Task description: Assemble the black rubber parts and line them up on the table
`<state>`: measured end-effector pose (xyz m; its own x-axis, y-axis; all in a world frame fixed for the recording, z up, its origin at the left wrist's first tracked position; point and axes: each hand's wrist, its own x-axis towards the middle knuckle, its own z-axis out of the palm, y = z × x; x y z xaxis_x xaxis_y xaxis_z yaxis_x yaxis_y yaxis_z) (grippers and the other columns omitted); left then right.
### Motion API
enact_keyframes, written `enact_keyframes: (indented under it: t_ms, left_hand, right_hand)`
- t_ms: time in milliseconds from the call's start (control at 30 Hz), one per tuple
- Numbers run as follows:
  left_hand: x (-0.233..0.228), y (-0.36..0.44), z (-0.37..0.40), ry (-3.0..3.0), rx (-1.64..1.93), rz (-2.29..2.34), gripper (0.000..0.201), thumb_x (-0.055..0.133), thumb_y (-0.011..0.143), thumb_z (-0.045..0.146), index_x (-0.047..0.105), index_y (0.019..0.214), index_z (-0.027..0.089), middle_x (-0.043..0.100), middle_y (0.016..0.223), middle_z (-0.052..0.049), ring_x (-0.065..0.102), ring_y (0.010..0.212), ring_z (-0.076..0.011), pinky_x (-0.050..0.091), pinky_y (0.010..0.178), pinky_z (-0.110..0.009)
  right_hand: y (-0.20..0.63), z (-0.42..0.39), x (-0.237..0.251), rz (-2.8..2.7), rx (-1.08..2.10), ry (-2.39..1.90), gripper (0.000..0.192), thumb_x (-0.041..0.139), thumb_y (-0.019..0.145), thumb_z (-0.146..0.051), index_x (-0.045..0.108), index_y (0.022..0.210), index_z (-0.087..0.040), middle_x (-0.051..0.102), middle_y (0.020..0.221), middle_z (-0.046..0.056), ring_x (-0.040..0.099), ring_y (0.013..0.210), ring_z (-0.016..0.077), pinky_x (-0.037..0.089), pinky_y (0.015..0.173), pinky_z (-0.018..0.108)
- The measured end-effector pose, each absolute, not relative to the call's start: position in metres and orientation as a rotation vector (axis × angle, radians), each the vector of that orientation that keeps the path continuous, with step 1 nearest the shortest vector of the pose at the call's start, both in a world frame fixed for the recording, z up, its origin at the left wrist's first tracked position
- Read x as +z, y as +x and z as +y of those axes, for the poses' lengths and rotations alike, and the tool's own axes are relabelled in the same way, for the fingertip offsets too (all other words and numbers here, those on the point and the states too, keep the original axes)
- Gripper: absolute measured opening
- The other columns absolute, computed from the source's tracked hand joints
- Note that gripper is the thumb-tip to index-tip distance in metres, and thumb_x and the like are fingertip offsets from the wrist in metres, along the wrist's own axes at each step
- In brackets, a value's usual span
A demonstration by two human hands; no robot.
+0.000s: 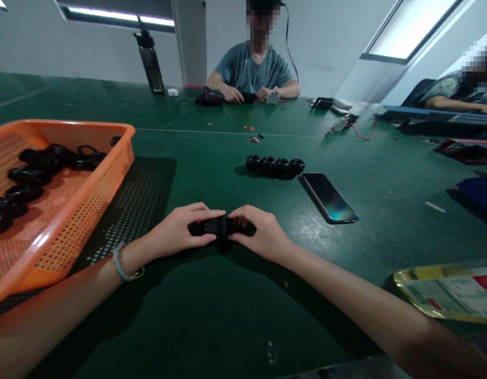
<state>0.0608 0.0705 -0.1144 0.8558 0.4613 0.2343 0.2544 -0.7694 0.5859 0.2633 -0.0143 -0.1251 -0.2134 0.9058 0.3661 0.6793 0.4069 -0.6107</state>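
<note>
Both my hands meet over the green table [212, 316] and grip a short row of black ring-shaped parts [219, 227]. My left hand [180, 230] pinches its left end, and my right hand [259, 234] pinches its right end. The parts lie on or just above the table surface; my fingers hide their ends. Farther back lies another row of several black ribbed rings [275, 167], side by side. An orange perforated basket [89, 179] at the left holds several more black rings [34, 171].
A dark phone [327, 197] lies right of the ring row. A yellow-edged packet [448, 295] sits at the right front. Across the table a person [253, 71] handles black parts; another person [460, 89] sits at the far right. A bottle [151, 60] stands at the back.
</note>
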Motion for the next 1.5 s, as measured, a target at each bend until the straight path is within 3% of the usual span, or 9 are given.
enact_keyframes:
  t_ms: [1500]
  left_hand:
    - [-0.1175,0.0585,0.0711,2.450,0.514,0.533,0.040,0.058,0.080,0.031,0.059,0.118,0.018,0.061,0.093,-0.004,0.060,0.084,-0.0160,0.048,0.078,-0.026]
  right_hand:
    - [0.2659,-0.0137,-0.1272,-1.973,0.405,-1.255,0.031,0.073,0.067,-0.012,0.063,0.096,-0.014,0.069,0.088,0.005,0.064,0.074,0.0139,0.054,0.067,0.027]
